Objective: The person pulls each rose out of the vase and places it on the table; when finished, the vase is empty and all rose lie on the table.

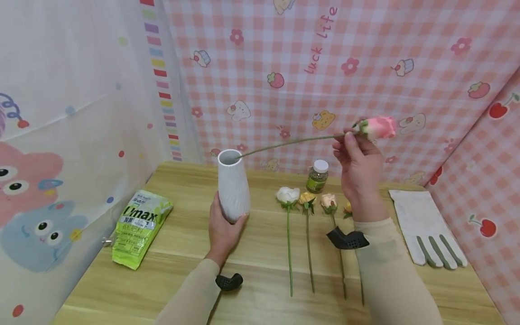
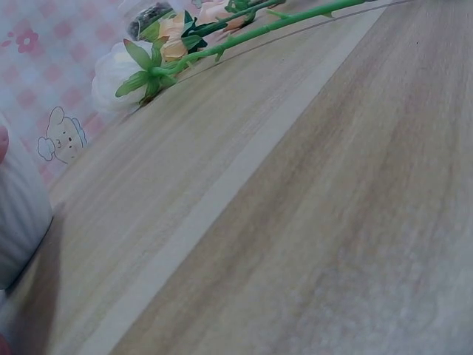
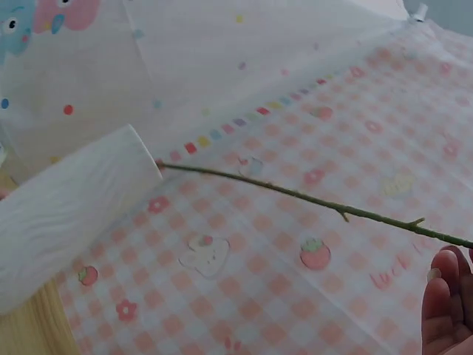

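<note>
A white ribbed vase (image 1: 234, 189) stands on the table, tilted slightly, and my left hand (image 1: 225, 230) grips its lower part. In the left wrist view only the vase's edge (image 2: 21, 211) shows. My right hand (image 1: 361, 167) pinches a pink rose (image 1: 379, 127) just below its bloom, raised above the table. The rose's long stem (image 1: 290, 143) slants down to the left, its tip at the vase's mouth. In the right wrist view the stem (image 3: 295, 194) reaches the vase rim; whether the tip is inside I cannot tell.
Several flowers lie in a row, among them a white rose (image 1: 288, 196), a yellow one (image 1: 307, 198) and a peach one (image 1: 329, 202). Behind them stands a white-lidded jar (image 1: 317, 176). A green bag (image 1: 141, 228) lies left, white gloves (image 1: 426, 228) right. Printed cloth walls surround the table (image 1: 183, 289).
</note>
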The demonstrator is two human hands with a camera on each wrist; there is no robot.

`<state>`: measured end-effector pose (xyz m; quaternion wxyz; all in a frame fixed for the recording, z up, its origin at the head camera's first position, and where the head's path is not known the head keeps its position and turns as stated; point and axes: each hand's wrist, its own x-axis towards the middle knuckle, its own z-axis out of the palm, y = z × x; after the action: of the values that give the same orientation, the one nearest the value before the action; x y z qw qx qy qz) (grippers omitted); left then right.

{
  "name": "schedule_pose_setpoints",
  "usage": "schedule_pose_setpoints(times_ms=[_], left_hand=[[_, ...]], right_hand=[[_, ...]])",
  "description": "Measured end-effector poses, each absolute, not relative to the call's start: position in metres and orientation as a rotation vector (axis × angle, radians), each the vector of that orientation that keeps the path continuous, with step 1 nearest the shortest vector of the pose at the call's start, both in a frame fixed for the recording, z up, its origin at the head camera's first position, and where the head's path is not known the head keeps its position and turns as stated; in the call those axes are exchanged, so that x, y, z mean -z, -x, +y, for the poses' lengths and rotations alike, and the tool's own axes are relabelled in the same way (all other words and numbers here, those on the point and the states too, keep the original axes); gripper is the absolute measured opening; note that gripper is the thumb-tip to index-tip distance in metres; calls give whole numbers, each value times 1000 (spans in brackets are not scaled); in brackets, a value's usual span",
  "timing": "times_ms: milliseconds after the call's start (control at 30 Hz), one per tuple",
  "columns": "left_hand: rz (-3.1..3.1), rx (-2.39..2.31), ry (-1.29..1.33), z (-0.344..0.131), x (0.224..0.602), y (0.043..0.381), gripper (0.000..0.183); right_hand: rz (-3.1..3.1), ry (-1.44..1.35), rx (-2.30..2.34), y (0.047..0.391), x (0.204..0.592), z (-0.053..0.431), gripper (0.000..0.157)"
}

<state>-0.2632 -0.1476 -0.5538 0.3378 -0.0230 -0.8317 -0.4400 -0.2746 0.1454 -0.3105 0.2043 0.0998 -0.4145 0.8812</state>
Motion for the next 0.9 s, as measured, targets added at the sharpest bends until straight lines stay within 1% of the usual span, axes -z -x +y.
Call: schedule_pose_setpoints(times_ms=[100, 233, 367, 500, 567, 633, 767, 900], left_hand=[[-2155, 1137, 68, -148, 553, 264, 103], [-2154, 1135, 71, -147, 552, 264, 103], [-2169, 1145, 54, -148, 551, 263, 104], [-2182, 1162, 39, -148, 551, 263, 103], [-2186, 1161, 39, -148, 552, 263, 103], [-2186, 1161, 40, -148, 552, 263, 103], [-2181, 1155, 42, -147, 552, 263, 103], [-2176, 1148, 48, -146, 552, 262, 103]], right_hand=[[-1103, -178, -2532, 271, 318, 165, 24], [-1148, -82, -2552, 267, 336, 180, 23], [-1377, -8, -2537, 267, 365, 179, 20], [-1700, 97, -2506, 268, 402, 163, 19], [-1852, 153, -2471, 269, 421, 151, 22], [-1958, 204, -2440, 272, 438, 137, 28], [-2064, 248, -2407, 279, 460, 106, 36], [-2141, 224, -2363, 283, 471, 78, 34]])
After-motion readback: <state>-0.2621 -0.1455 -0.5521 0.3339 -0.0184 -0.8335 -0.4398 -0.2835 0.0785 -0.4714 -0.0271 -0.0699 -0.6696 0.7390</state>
